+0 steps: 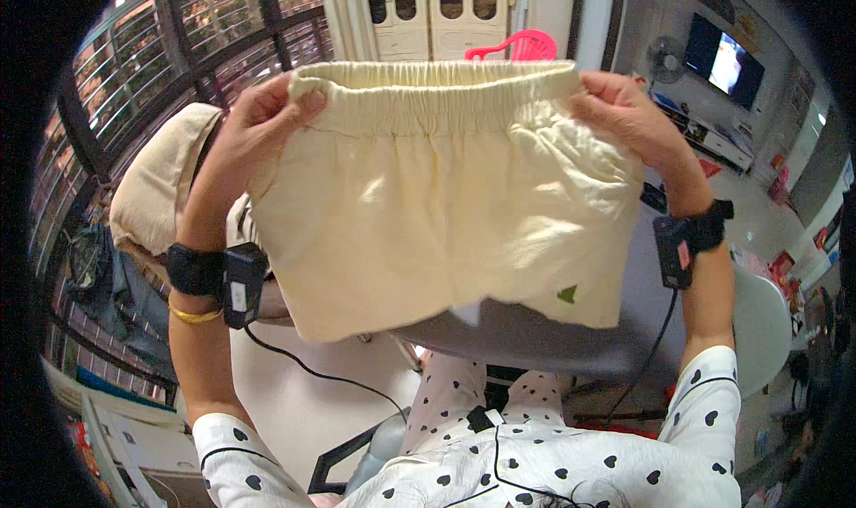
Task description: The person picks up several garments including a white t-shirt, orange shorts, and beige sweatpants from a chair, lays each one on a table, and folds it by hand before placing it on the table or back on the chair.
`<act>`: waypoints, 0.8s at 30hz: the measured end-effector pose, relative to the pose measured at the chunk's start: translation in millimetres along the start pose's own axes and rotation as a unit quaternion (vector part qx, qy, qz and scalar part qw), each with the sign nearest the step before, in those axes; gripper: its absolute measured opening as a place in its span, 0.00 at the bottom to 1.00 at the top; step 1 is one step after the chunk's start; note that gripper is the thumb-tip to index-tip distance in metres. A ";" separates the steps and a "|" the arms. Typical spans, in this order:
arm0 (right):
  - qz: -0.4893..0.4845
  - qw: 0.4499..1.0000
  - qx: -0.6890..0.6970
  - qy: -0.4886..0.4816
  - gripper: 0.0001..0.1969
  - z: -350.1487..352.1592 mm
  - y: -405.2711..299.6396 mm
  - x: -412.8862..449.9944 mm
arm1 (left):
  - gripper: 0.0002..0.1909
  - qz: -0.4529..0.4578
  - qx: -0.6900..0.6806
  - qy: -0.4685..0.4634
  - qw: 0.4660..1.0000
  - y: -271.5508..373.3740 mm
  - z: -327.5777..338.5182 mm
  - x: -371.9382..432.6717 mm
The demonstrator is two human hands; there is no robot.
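A pair of pale yellow shorts with a gathered elastic waistband hangs stretched between my two hands. My left hand pinches the waistband at its left end, thumb in front. At the right end my right hand grips the same band. The waist opening faces up, and the legs hang down in front of a grey-topped table. Near the hem of the right-hand leg sits a small green triangular patch. The shorts hide much of the tabletop.
To the left is a beige cushion-like item beside a barred window. Behind the shorts shows a pink plastic chair. A pale rounded seat stands at the right. Cables run from the black wrist devices.
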State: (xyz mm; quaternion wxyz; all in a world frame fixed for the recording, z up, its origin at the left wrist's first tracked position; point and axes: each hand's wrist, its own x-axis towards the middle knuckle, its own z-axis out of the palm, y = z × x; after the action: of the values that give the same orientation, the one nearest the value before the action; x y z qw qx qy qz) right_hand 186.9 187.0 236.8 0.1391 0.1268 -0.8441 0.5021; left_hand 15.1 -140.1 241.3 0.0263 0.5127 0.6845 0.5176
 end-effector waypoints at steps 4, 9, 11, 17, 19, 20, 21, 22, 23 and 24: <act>0.057 0.997 0.000 0.052 0.13 -22.7 31.6 -8.8 | 0.15 0.060 0.094 0.014 0.994 -35.7 22.4 51.5; -0.188 0.909 -0.182 0.325 0.10 -57.7 -14.0 -19.3 | 0.14 0.264 0.160 0.230 0.923 -21.1 43.3 134.6; -0.233 0.831 -0.309 0.399 0.10 -54.5 -52.8 -41.3 | 0.11 0.307 0.157 0.305 0.888 11.7 72.5 138.1; -0.304 0.719 -0.588 0.210 0.11 28.4 -59.1 -112.3 | 0.15 0.345 0.157 0.257 0.889 -34.9 106.2 126.5; -0.272 0.818 -0.494 0.114 0.09 62.4 -22.6 -118.8 | 0.16 0.290 0.228 0.195 0.909 -64.7 127.2 110.3; -0.250 0.852 -0.444 0.119 0.10 83.9 7.1 -117.3 | 0.15 0.293 0.261 0.139 0.909 -85.7 133.7 102.1; -0.230 0.884 -0.388 0.123 0.11 104.2 37.0 -118.8 | 0.13 0.233 0.274 0.072 0.930 -107.8 139.7 92.6; -0.169 0.905 -0.387 0.054 0.14 119.8 62.2 -127.1 | 0.12 0.153 0.260 0.000 0.953 -137.4 148.2 82.9; -0.114 0.920 -0.376 -0.016 0.16 135.5 77.4 -132.5 | 0.20 0.126 0.363 -0.044 0.922 -148.7 148.8 66.4; -0.095 0.928 -0.351 -0.082 0.18 145.9 81.4 -139.3 | 0.24 0.112 0.427 -0.080 0.894 -171.5 144.0 49.0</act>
State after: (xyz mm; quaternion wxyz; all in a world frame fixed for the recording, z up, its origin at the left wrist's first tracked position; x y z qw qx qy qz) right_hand 271.9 106.3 53.5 0.1519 0.1906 -0.9589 0.1456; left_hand -42.1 4.3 72.8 -0.1983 0.5876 0.7732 0.1324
